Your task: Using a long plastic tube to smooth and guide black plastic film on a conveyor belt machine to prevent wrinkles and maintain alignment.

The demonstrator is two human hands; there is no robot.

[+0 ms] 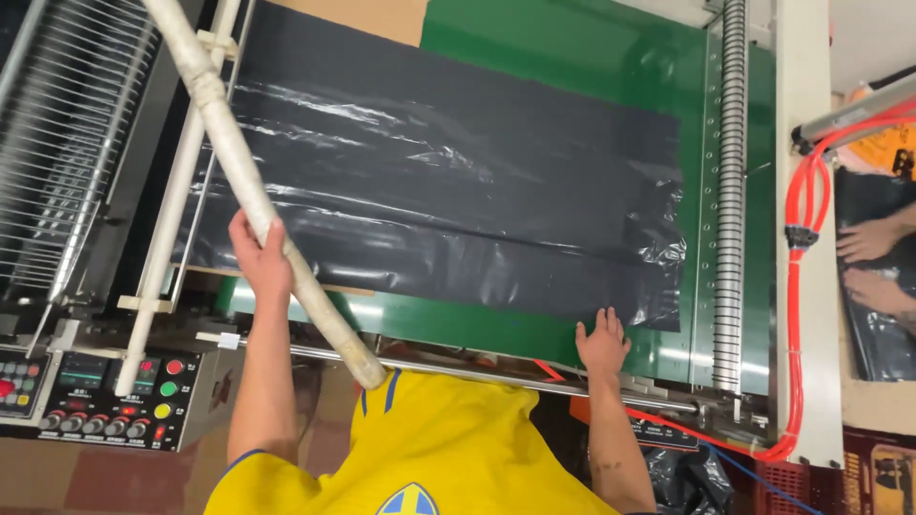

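My left hand (256,256) is closed around a long white wrapped pole (221,114) that slants from the upper left down to my yellow shirt. My right hand (602,344) lies flat, fingers apart, at the near edge of a wide black plastic sheet (448,181). The sheet is spread over a green machine bed (572,48). Wrinkles show along the sheet's right edge, just beyond my right hand.
A control panel (105,396) with coloured buttons and knobs sits at the lower left. A ribbed grey hose (731,191) and red cables (797,315) run down the right side. Another person's hands (873,262) rest on black plastic at the far right.
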